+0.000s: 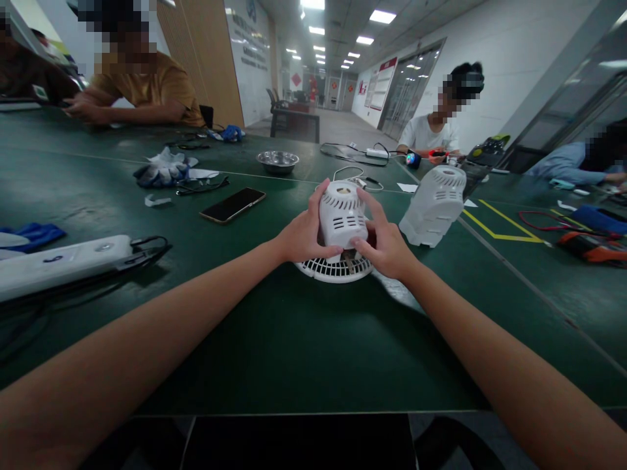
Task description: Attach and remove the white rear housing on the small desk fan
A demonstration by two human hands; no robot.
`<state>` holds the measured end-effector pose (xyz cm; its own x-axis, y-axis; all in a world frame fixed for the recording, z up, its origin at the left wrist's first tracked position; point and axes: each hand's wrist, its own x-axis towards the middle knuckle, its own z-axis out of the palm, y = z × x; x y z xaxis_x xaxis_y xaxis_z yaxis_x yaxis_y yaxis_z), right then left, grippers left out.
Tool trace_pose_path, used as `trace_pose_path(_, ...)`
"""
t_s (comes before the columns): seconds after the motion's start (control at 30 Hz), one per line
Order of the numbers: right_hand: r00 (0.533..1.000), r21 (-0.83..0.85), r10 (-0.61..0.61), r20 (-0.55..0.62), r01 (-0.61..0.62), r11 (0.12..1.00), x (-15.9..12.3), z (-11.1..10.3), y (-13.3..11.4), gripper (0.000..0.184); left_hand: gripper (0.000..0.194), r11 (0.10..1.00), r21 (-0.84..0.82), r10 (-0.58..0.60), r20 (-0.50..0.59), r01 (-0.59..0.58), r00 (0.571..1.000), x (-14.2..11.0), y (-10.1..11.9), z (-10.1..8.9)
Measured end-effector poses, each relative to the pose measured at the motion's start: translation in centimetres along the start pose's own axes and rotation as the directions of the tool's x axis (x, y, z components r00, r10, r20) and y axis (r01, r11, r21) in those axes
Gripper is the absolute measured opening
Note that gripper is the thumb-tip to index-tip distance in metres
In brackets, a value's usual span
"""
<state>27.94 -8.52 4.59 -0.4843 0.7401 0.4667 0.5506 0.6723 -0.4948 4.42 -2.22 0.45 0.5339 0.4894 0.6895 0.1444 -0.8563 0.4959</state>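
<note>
A white vented motor housing (343,215) of a small fan stands on a round white fan grille (336,273), which lies flat on the green table. My left hand (306,234) is wrapped around the housing's left side, thumb at its lower front edge. From the right, my right hand (386,247) grips the same housing, its thumb also low on the front. Under the housing's lower edge, the inside is mostly hidden by my thumbs. To the right stands a larger white vented plastic casing (435,205), tilted and untouched.
Left of my hands lie a phone (233,205), gloves (164,168) and a white power strip-like bar (68,264). Behind are a metal bowl (277,161) and a white cable (350,171). An orange meter (595,247) lies far right. Several people sit around the table.
</note>
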Motion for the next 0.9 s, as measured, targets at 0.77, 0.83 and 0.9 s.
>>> trace_pose_path(0.77,1.0,-0.018,0.007,-0.007,-0.007,1.0,0.05,0.0,-0.17,0.089,0.135,1.0,0.01,0.01,-0.004,-0.01,1.0,0.01,0.0,0.06)
trace_pose_path(0.83,1.0,-0.016,0.005,-0.004,-0.005,1.0,0.05,-0.03,-0.14,0.089,0.136,1.0,0.01,0.0,0.002,0.0,1.0,0.02,0.01,0.04)
trace_pose_path(0.9,1.0,-0.015,0.004,-0.002,-0.004,1.0,0.05,-0.06,-0.14,0.089,0.137,1.0,0.01,-0.009,0.004,0.009,1.0,0.01,0.05,0.02)
